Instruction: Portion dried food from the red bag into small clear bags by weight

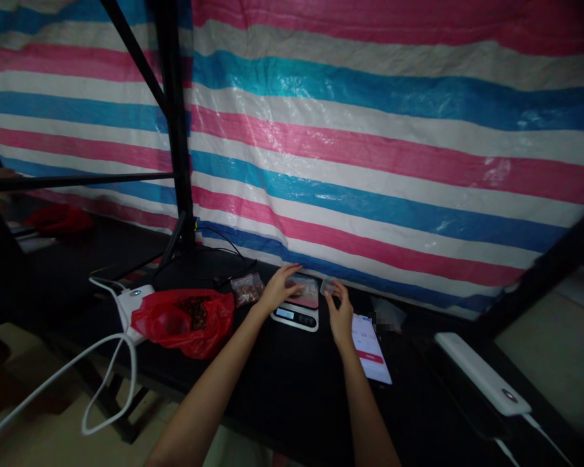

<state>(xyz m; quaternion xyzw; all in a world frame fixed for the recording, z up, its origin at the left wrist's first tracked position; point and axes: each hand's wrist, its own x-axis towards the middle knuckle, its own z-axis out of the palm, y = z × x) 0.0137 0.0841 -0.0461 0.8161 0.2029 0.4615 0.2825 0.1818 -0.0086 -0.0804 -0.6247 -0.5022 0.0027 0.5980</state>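
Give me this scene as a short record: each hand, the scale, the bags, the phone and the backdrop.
Left hand: reaching over the scale's top, grip unclear
Right hand: holding a small clear cup beside the scale
Scale: white, display lit, reading too small to tell
Red bag: open, dark brown bits inside, left of the scale
Small clear bag: brown bits inside, near the left hand
Phone: screen lit, near the right forearm
Backdrop: striped sheet

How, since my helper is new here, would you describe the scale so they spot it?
Start at the striped sheet and drop to the black table. The white scale sits there, partly hidden by the left hand. Unlike the bright phone to its right, it has a dark front panel with a small display.
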